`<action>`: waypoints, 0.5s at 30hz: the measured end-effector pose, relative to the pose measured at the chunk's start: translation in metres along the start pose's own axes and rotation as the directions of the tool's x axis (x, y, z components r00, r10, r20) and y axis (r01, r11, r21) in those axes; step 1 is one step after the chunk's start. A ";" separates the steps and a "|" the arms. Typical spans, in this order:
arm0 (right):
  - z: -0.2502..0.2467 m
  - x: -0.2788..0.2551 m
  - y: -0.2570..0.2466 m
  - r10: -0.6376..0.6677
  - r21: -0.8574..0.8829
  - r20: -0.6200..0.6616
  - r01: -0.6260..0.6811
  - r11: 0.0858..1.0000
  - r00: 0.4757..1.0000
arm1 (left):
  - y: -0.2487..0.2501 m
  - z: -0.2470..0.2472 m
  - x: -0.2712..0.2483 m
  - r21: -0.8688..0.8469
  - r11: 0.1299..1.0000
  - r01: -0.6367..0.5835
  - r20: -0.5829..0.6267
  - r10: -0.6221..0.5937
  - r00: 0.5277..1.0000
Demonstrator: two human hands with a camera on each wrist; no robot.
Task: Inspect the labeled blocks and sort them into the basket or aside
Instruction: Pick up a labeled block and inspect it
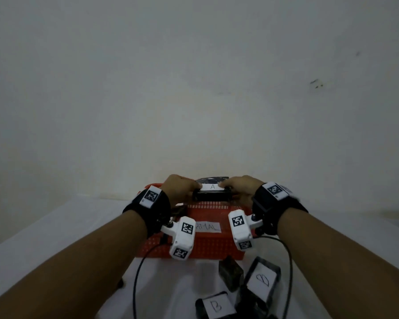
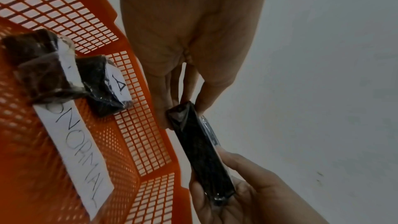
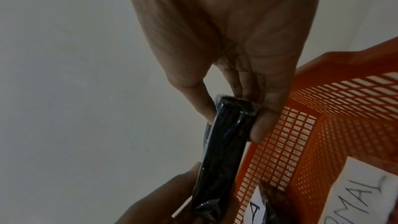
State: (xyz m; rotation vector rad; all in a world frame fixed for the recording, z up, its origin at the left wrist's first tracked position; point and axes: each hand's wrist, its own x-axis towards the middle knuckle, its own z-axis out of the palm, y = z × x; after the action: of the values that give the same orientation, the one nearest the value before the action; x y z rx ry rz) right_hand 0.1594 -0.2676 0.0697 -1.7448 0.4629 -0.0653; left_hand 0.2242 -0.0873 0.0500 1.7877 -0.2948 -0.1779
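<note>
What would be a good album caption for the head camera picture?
Both hands, left hand and right hand, hold a black block labeled A above the orange basket.

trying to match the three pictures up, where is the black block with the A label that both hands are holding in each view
Head: the A block is at centre, above the orange basket, between the left hand and right hand.
Left wrist: lower centre, seen edge-on, running diagonally, right of the basket.
Right wrist: lower centre, edge-on, left of the basket.
Shared landmark: the basket's orange mesh wall.
</note>
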 end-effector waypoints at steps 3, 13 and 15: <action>-0.001 0.046 0.003 0.031 -0.061 0.010 -0.031 0.998 0.999 | 0.000 -0.001 0.033 0.014 0.997 0.077 0.021 -0.078 0.997; 0.016 0.073 -0.004 0.058 -0.333 -0.034 -0.066 0.941 0.998 | -0.016 0.009 0.083 0.505 0.863 -0.014 0.168 -0.083 0.982; 0.017 0.078 -0.003 0.041 -0.433 -0.035 -0.052 0.900 0.999 | -0.016 0.016 0.089 0.552 0.833 0.048 0.146 -0.153 0.977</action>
State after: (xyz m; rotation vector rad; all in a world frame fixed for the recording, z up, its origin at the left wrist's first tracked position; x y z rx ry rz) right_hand 0.2365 -0.2781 0.0526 -2.1721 0.5688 0.0556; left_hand 0.3064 -0.1249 0.0344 2.3671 -0.4139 -0.3656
